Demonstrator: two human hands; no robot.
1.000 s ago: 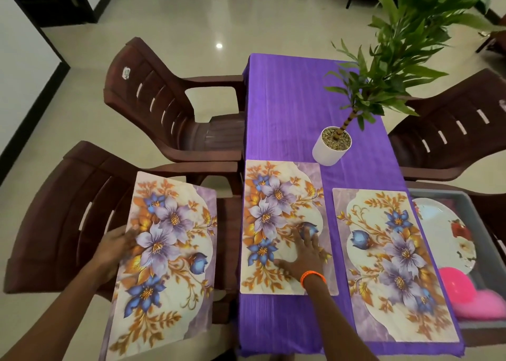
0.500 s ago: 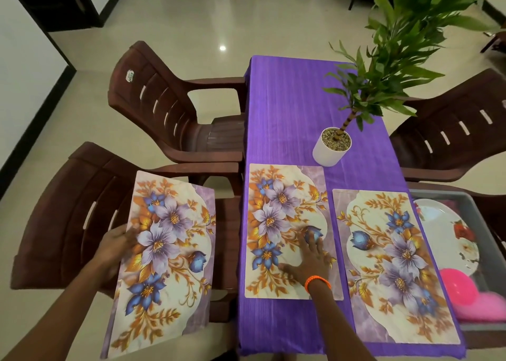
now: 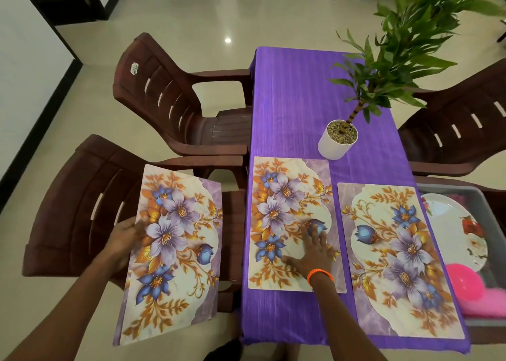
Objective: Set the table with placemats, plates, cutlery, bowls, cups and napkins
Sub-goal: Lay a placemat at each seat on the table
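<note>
Hands: left (image 3: 124, 233) grips a glossy rectangular floral placemat (image 3: 172, 253); right (image 3: 312, 251) presses flat on another (image 3: 287, 210).

You stand in a home dining room: purple-clothed table (image 3: 295, 92), brown plastic armchairs (image 3: 175, 105), glossy cream tiled floor (image 3: 153, 32), potted plant (image 3: 338, 141).

Purple counter (image 3: 298, 92), floral placemats, brown chairs

Three placemats (image 3: 287, 218) are printed with lilac and blue flowers and orange-gold leaves on cream and marbled mauve. The chairs (image 3: 169, 105) are seen in dark brown; a white pot (image 3: 332, 147) carries green leaves. A white plate (image 3: 462, 232) is patterned with red roses, beside pink ware (image 3: 465, 284); an orange wristband (image 3: 319, 274) is worn.
</note>
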